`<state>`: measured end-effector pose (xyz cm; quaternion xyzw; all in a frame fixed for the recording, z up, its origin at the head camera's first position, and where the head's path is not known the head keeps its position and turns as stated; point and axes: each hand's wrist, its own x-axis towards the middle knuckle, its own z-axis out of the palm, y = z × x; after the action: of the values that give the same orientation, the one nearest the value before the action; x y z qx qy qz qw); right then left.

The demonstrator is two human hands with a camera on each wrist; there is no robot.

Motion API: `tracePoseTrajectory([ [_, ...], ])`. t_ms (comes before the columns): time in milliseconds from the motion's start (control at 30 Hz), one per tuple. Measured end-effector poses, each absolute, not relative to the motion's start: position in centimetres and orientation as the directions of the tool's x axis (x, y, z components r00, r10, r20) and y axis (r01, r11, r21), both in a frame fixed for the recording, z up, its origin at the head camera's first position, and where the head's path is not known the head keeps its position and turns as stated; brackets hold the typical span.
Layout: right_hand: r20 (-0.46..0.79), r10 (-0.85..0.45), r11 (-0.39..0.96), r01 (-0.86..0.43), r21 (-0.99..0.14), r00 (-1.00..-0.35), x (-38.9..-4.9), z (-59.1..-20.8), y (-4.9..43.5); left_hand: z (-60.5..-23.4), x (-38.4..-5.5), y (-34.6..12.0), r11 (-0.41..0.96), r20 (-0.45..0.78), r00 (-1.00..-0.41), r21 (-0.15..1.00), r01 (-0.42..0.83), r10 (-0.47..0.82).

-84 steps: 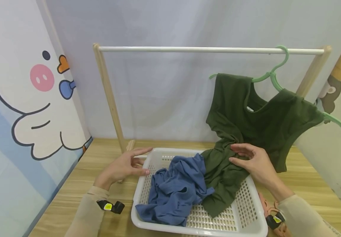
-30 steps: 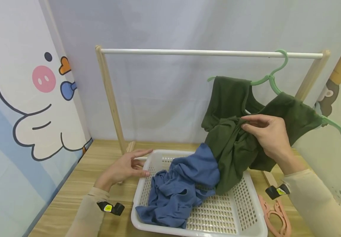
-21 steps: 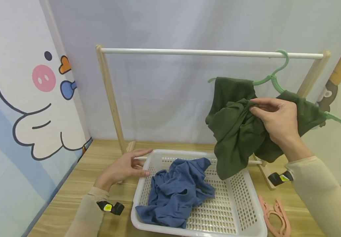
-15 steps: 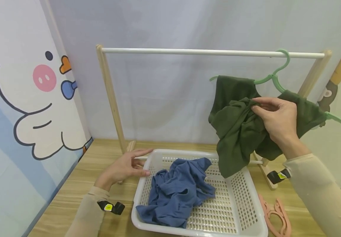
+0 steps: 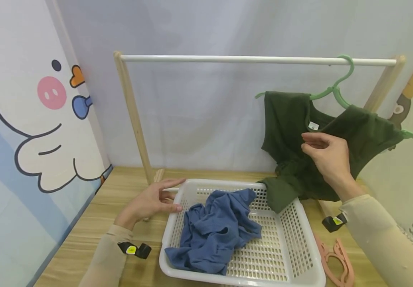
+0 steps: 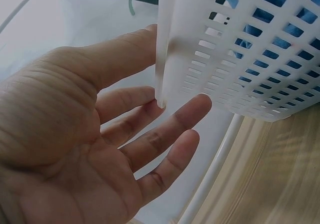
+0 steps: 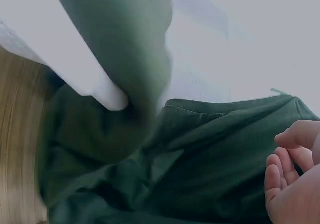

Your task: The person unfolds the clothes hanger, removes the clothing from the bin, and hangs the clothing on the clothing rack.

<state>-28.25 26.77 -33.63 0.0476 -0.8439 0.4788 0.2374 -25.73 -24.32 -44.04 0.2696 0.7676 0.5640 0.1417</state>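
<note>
A dark green sleeveless top (image 5: 287,113) hangs by its shoulders on a light green hanger (image 5: 323,94). The top's lower part droops over the back right corner of the white plastic basket (image 5: 301,239). My right hand (image 5: 330,159) hovers in front of the top, below the neckline label, with loosely bent fingers and nothing between them. In the right wrist view the dropped fabric is blurred beside the basket's rim. My left hand (image 5: 145,205) touches the basket's left rim, its fingers mostly extended. A crumpled blue garment (image 5: 217,231) lies in the basket's left half.
The hanger hooks over the right part of a white rail (image 5: 228,59) on a wooden-legged rack standing behind the basket. To the basket's right, a peach folding hanger (image 5: 346,259) lies on the wooden tabletop (image 5: 95,223). A pale curtain backs the scene.
My right hand lifted the green top's bunched lower part out of the basket, then let it go. That fabric has dropped onto the basket's corner. The left hand stays at the rim.
</note>
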Motion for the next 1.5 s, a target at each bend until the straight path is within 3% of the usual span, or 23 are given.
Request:
tracePoseTrajectory([
  [333, 0.464, 0.083, 0.473, -0.375, -0.798, -0.882, -27.8, -34.0, 25.6, -44.0, -25.7, -24.5, 0.213, 0.093, -0.812, 0.942, 0.259, 0.576],
  [567, 0.405, 0.012, 0.430, -0.361, -0.828, -0.914, -26.8, -34.4, 25.4, -43.9, -25.8, -24.5, 0.199, 0.096, -0.808, 0.946, 0.256, 0.582],
  [733, 0.335, -0.078, 0.391, -0.338, -0.856, -0.939, -25.6, -36.8, 25.7, -43.8, -25.8, -24.4, 0.196, 0.092, -0.806, 0.948, 0.250, 0.585],
  [1067, 0.253, -0.134, 0.516, -0.285, -0.808, -0.958, -24.0, -42.0, 26.1, -44.0, -25.8, -24.5, 0.208, 0.083, -0.810, 0.947, 0.246, 0.580],
  [1500, 0.251, -0.095, 0.561, -0.260, -0.786, -0.963, -24.2, -43.7, 26.2, -43.8, -25.6, -24.4, 0.216, 0.078, -0.820, 0.947, 0.239, 0.567],
])
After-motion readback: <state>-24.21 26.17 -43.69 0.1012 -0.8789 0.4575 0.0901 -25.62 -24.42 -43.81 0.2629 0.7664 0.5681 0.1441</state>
